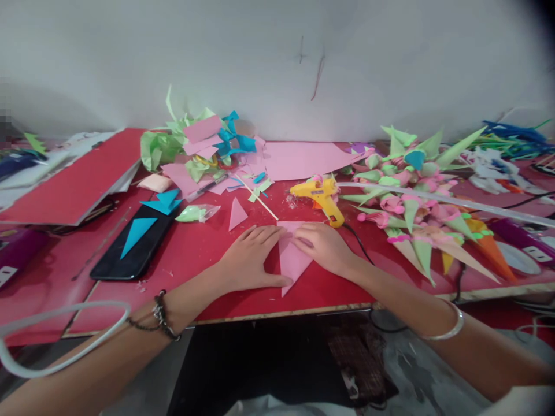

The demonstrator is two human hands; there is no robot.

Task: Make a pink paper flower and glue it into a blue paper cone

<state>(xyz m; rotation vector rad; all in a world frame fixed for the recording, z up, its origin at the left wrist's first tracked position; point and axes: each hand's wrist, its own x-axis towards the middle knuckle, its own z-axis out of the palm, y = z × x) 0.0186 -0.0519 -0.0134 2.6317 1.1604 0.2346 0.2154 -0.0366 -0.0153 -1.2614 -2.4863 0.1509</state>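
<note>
The pink paper triangle [293,261], long axis toward the bench [338,293] edge, lies between the spread left hand [247,255] and curled right hand [326,247], both touching it, right grip unclear.

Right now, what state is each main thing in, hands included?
Pink paper: partly under both hands
Left hand: spread
Right hand: fingers curled
Phone: screen dark, blue paper on top
Glue gun: lying on its side; heat unclear
Green paper: crumpled
Paper cones: heaped
</note>
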